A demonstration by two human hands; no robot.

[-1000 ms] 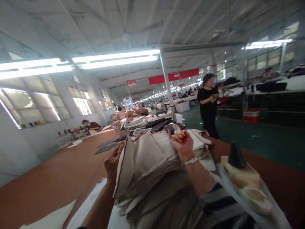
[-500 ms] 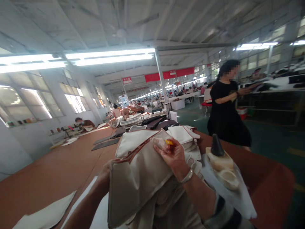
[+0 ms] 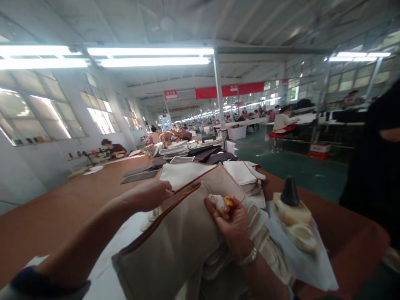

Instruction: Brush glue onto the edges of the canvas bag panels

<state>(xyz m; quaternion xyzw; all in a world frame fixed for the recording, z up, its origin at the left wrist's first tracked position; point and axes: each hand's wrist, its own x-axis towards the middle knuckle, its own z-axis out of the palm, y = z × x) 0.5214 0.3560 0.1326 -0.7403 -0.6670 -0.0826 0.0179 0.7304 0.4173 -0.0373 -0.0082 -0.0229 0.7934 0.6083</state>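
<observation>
My left hand (image 3: 154, 193) is closed, its fingertips pinched at the brown edge of a beige fabric panel (image 3: 215, 177) behind the nearest one. The nearest beige panel (image 3: 168, 241), also edged in brown, slopes down toward me over a pile of similar pieces (image 3: 262, 241). My right hand (image 3: 234, 223) is closed around a small whitish wad (image 3: 218, 203) with a yellow part, held over the panels' right side. To its right, a black cone (image 3: 290, 191) stands on a yellowish block (image 3: 292, 210), with a small round dish (image 3: 301, 236) in front.
A white sheet (image 3: 321, 266) lies under the block and dish on the brown table (image 3: 93, 200). Stacked pale pieces (image 3: 242, 175) and dark pieces (image 3: 215, 156) lie further back. A person in black (image 3: 375, 154) is close at the right; another sits at a sewing machine (image 3: 101, 156) at far left.
My left hand has left the near panel's left corner and moved up and right to the panel behind. The near panel's left end has dropped. The person in black has come closer on the right.
</observation>
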